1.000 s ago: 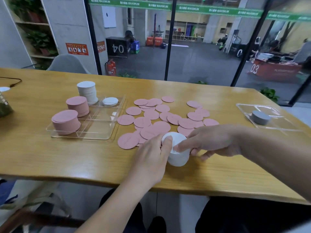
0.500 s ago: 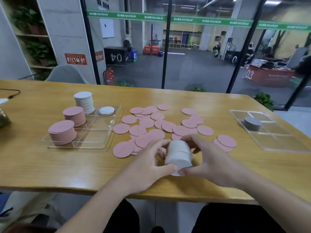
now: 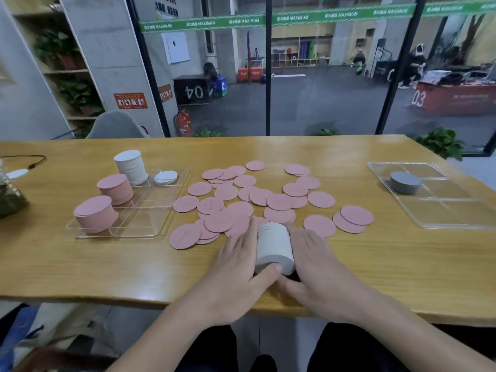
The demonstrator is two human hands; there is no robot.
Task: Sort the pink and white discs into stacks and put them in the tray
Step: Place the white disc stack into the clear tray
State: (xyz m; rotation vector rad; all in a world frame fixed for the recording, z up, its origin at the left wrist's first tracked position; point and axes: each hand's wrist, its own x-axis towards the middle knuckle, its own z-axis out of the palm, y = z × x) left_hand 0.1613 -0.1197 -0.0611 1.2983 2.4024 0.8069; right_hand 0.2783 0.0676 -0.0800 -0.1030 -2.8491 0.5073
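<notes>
White stack (image 3: 273, 247): lower centre of frame, lying on its side on the desk (image 3: 107, 264).
Hands: left hand (image 3: 237, 260) and right hand (image 3: 312, 260) flat against its sides — fingers straight, pressing inward.
Risk: uneven squeeze could splay the discs.
Tray (image 3: 150, 210): centre left.
Hidden: stack's underside.

Wooden table (image 3: 80, 264), clear tray (image 3: 150, 210) at left, scattered pink discs (image 3: 279, 202) mid-table, white stack (image 3: 272, 245) lying sideways, second tray (image 3: 451, 208) at right.
</notes>
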